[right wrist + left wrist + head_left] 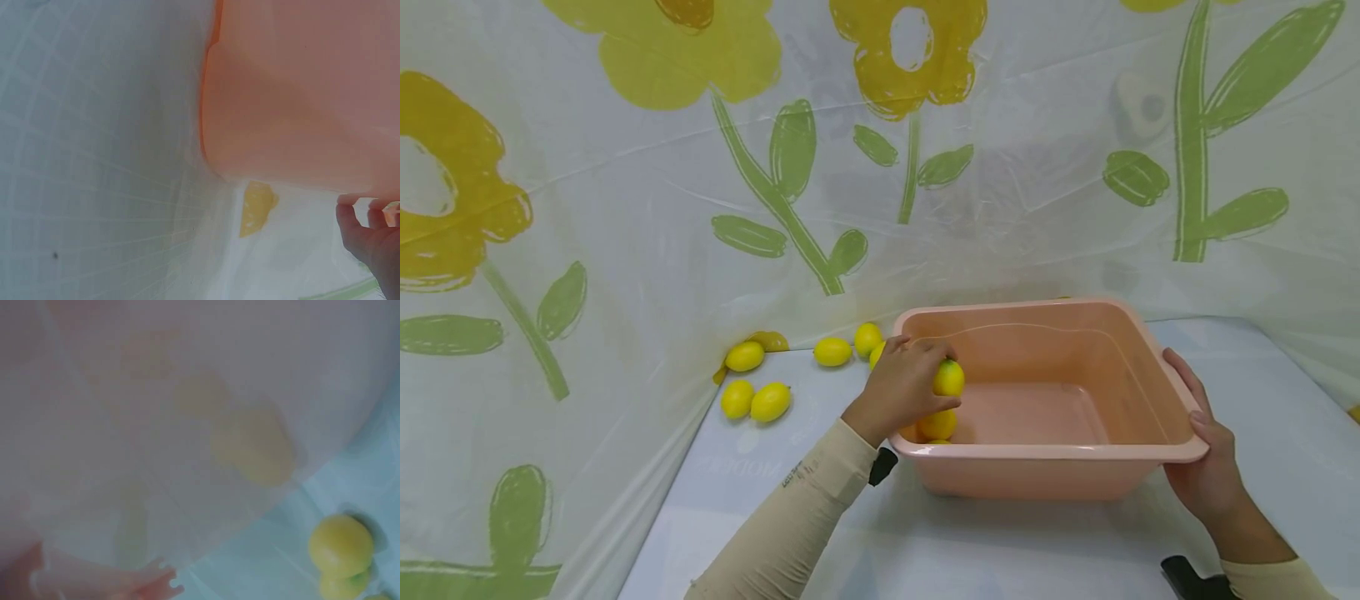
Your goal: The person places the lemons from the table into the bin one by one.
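Observation:
A pink plastic basin stands on the white table. My left hand reaches over its left end and pinches a yellow lemon between thumb and fingers. Below that lemon, more lemons lie inside the basin at the left, partly hidden by the front rim. My right hand grips the basin's right rim, thumb on top. In the right wrist view, the fingers of that hand show under the edge of the basin. A blurred pale surface fills much of the left wrist view.
Left of the basin several loose lemons lie on the table: a pair nearer me, one by the cloth's edge, others along the back. A flower-printed cloth hangs behind. Lemons also show in the left wrist view.

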Available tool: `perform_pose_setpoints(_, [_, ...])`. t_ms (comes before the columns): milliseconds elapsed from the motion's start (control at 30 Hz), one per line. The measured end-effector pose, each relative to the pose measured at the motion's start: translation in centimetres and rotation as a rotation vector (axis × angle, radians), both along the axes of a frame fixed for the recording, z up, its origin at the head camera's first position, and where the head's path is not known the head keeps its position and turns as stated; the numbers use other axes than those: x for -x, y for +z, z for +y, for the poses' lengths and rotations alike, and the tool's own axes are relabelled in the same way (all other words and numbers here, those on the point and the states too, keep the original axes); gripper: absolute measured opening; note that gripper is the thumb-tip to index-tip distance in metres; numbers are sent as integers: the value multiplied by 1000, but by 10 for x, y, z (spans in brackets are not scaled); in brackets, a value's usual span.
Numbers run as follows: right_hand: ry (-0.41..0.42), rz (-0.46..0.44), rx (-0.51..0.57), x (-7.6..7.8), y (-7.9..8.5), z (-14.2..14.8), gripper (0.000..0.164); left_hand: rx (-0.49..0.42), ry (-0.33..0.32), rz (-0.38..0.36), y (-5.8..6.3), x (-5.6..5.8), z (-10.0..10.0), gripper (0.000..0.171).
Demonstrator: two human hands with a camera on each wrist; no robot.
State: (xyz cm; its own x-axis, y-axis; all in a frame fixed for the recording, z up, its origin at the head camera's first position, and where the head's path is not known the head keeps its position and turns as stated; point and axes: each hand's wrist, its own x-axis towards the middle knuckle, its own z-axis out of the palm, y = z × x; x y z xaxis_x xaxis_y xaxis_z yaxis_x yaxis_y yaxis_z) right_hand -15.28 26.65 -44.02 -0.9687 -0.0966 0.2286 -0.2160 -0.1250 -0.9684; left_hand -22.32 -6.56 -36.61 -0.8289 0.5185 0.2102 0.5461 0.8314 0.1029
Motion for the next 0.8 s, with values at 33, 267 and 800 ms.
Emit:
perform_pose_setpoints(33, [1, 0, 2, 0, 0, 0, 62, 7, 0, -1, 0, 0, 0, 46])
perform_pose_setpoints(267, [4, 9, -2, 0, 1, 0, 61, 61, 9, -35, 2, 1, 1, 46])
perform_pose_setpoints(800, [-1, 4, -5, -1, 1, -1, 61, 194, 1, -35, 4, 0, 3, 45])
